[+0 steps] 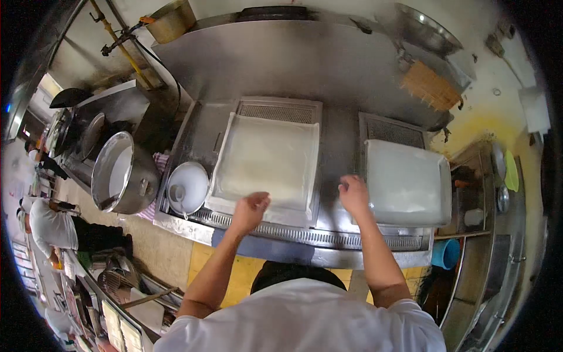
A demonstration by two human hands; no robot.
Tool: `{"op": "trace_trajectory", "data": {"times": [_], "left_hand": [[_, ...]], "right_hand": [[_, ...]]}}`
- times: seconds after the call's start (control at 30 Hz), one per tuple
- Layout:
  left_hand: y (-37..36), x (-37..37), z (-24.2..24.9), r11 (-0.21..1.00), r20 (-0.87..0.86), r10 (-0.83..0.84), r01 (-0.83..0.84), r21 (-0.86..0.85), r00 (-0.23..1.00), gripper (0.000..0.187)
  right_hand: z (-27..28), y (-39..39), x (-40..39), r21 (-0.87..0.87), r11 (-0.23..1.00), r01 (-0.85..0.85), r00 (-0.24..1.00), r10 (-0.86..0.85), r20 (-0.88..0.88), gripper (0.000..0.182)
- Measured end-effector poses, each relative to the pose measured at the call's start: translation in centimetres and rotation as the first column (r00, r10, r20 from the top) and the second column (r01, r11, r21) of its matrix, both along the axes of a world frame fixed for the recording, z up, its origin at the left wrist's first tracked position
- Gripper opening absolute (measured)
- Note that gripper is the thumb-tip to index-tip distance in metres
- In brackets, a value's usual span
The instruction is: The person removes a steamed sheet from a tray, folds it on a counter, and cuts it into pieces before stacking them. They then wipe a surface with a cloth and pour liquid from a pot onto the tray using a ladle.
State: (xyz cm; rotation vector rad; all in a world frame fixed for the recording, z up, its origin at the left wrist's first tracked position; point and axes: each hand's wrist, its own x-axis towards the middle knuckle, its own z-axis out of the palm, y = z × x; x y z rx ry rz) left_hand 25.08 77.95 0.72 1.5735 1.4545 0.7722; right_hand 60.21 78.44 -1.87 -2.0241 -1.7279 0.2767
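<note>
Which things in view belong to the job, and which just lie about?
Probably used:
left rectangular white sheet, nearest the left hand
right rectangular white sheet, nearest the right hand
round white bowl

Probably idle:
round blue bucket
dull golden metal pot

The left sheet (267,155) looks smooth and softly matt, the right sheet (404,182) smooth and glossier; the counter (340,144) is dull metal, the left pot (142,179) shiny metal, the right bucket (437,253) plastic.

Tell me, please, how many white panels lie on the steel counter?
2: the left panel, whose near edge the left hand partly covers in view, and the right panel, just right of the right hand. No others seem hidden.
</note>
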Motion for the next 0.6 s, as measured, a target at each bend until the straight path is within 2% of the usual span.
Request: {"op": "trace_trajectory", "data": {"times": [0.07,0.17,0.27,0.37,0.47,0.57,0.6], "left_hand": [[5.4,-3.1,-1.5,0.989,-0.059,0.066,-0.058,0.135,0.996,0.026],[13.2,-7.3,-1.1,0.965,-0.21,0.168,-0.117,0.235,0.963,0.02],[20.8,-10.1,-2.2,0.944,-0.364,0.29,-0.201,0.263,0.885,0.019],[27.1,-11.6,-4.0,0.929,-0.384,0.311,-0.194,0.315,0.869,0.022],[32.3,-11.7,-4.6,0.959,-0.489,0.24,-0.127,0.253,0.839,0.025],[36.2,-11.8,-7.7,0.92,-0.399,0.328,-0.193,0.341,0.857,0.027],[37.3,-11.6,-8.1,0.922,-0.397,0.326,-0.195,0.335,0.858,0.027]], "right_hand": [[-0.2,4.2,-0.8,0.124,0.992,-0.006,0.997,0.016,-0.079,0.038],[-1.2,11.7,-1.1,-0.033,0.999,0.038,0.98,-0.044,-0.192,0.046],[-0.4,18.3,-2.6,-0.106,0.994,0.039,0.993,-0.05,-0.106,0.044],[-1.6,22.8,-4.4,-0.131,0.985,0.116,0.993,-0.118,-0.015,0.041],[-7.1,27.0,-3.3,-0.085,0.985,0.152,0.988,-0.149,0.038,0.04],[-9.3,28.0,-2.9,0.079,0.988,0.13,0.985,-0.138,0.1,0.029],[-8.9,28.0,-3.0,0.031,0.99,0.14,0.983,-0.143,0.116,0.026]]}}
